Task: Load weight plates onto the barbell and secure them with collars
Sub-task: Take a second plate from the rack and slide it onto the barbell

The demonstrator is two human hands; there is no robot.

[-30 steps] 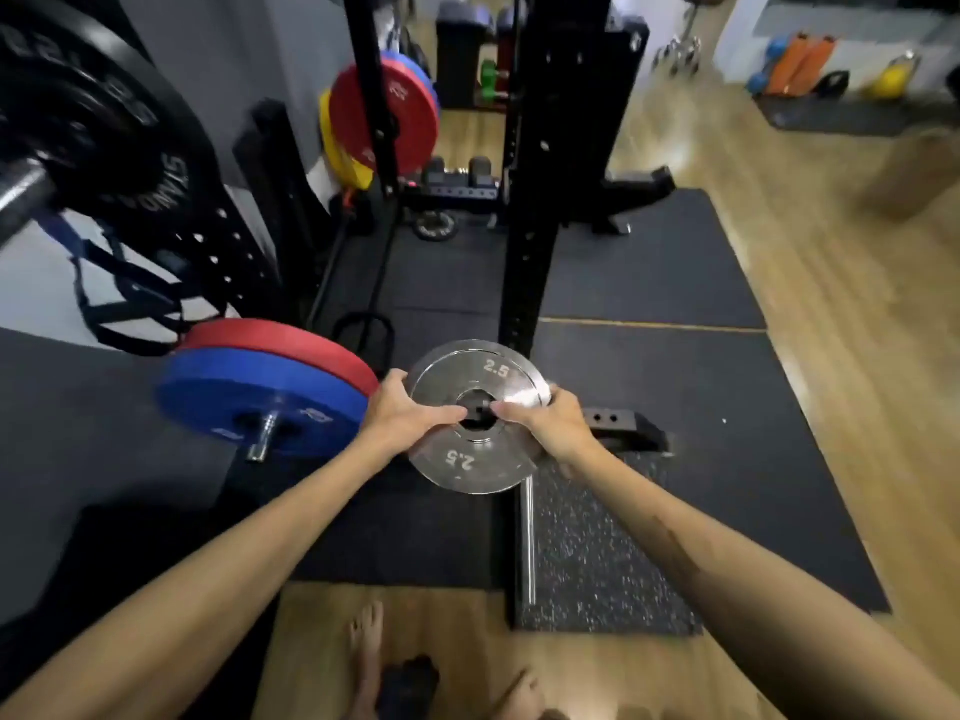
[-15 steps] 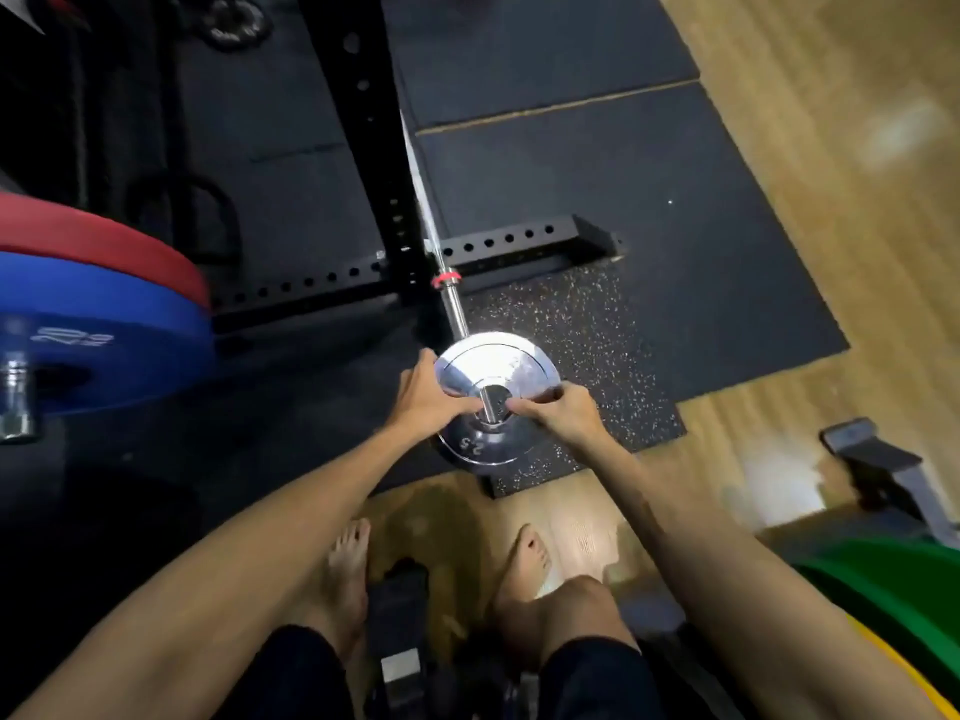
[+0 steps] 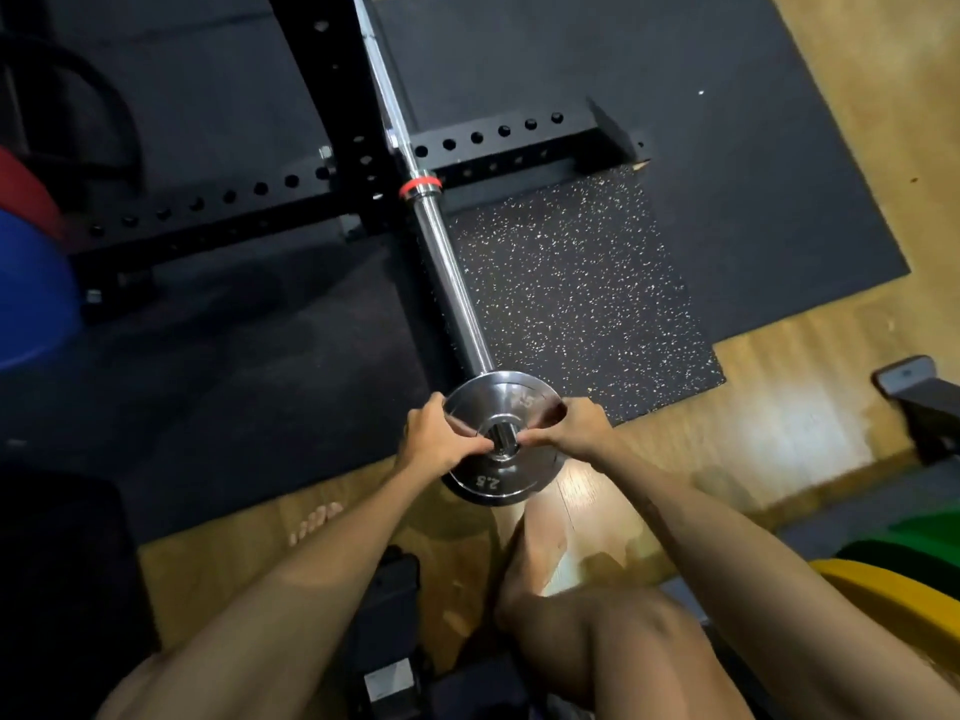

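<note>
A small chrome weight plate (image 3: 491, 480) marked 2.5 sits on the near tip of the barbell sleeve (image 3: 451, 283), with the sleeve's end showing through its centre hole. My left hand (image 3: 434, 441) grips the plate's left edge, thumb near the hole. My right hand (image 3: 574, 426) grips its right edge the same way. The chrome sleeve runs away from me to a red-ringed shoulder (image 3: 421, 184) by the black rack upright (image 3: 332, 96). No collar is visible.
The rack's black perforated base beam (image 3: 498, 142) crosses under the bar. Red and blue plates (image 3: 31, 283) hang at the left edge. Green and yellow plates (image 3: 904, 574) lie at lower right. Black and speckled rubber mats (image 3: 571, 283) cover the wooden floor; my bare legs are below.
My view has tilted down and moved closer. The plate, held free in front of the rack a second ago, now has the sleeve's tip through its hole, both hands still on it.
</note>
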